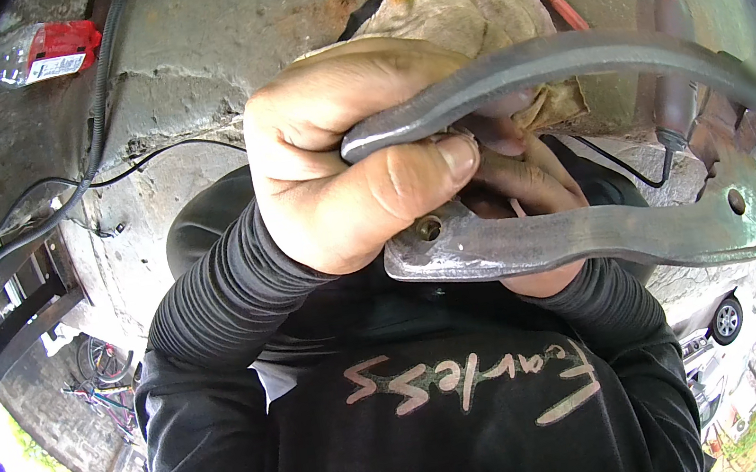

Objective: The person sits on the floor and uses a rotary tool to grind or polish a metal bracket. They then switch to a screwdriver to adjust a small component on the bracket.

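Bracket (579, 240) right of centre is already drilled but scuffed, left hand (317, 172) clamped on the curved metal bar (565, 59), right hand (538, 180) unclear in grip, die grinder (668, 11) idle upper right.

Pretty clearly a workshop, kinda open to daylight: grimy, stained surface (206, 20), 1 red-handled screwdriver (563, 6), a corded handheld power tool (679, 91), a scruffy rag (462, 5), cables (100, 101) strewn about, plus a bicycle (104, 360) and a car (726, 320) off to the sides.
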Available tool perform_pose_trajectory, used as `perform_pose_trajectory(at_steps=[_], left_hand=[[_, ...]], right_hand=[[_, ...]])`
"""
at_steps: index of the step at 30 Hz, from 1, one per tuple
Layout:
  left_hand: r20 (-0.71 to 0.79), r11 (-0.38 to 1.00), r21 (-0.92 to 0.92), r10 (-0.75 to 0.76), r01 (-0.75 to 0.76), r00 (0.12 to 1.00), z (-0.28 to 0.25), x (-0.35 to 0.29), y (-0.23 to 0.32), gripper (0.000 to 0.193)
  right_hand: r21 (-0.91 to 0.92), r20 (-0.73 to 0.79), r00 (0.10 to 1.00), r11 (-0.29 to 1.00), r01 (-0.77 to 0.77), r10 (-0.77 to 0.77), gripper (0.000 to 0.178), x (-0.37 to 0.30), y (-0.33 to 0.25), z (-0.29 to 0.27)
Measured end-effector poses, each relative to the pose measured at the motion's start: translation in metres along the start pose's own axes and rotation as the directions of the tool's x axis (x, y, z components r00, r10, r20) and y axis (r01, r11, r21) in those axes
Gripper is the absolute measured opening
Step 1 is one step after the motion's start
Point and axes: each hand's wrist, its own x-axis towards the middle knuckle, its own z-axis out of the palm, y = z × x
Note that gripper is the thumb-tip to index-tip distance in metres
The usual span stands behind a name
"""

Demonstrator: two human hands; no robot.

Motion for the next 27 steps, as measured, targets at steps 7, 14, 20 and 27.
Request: perform_pose_trajectory(at_steps=[7, 14, 20, 27], left_hand=[[-0.039, 0.997, -0.05, -0.066, 0.064, 0.997, 0.004, 0.0, 0.001, 0.038], [-0.06, 0.987, -0.075, -0.15, 0.145, 0.987, 0.004, 0.0, 0.005, 0.041], [-0.13, 0.972, -0.174, -0.183, 0.16, 0.974, 0.011, -0.002, 0.005, 0.041], [-0.115, 0.982, -0.107, -0.167, 0.155, 0.979, 0.008, -0.001, 0.006, 0.042]], right_hand=[[0.167, -0.055, 0.991, 0.979, -0.115, 0.126, 0.027, 0.002, -0.005, 0.005], [-0.021, 0.049, 0.998, 0.999, 0.029, -0.028, 0.035, 0.007, -0.011, -0.006], [-0.093, -0.047, 0.995, 0.992, 0.086, -0.091, 0.03, 0.0, -0.006, -0.003], [0.132, -0.001, 0.999, 0.99, 0.047, -0.047, 0.034, 0.005, 0.005, -0.004]])
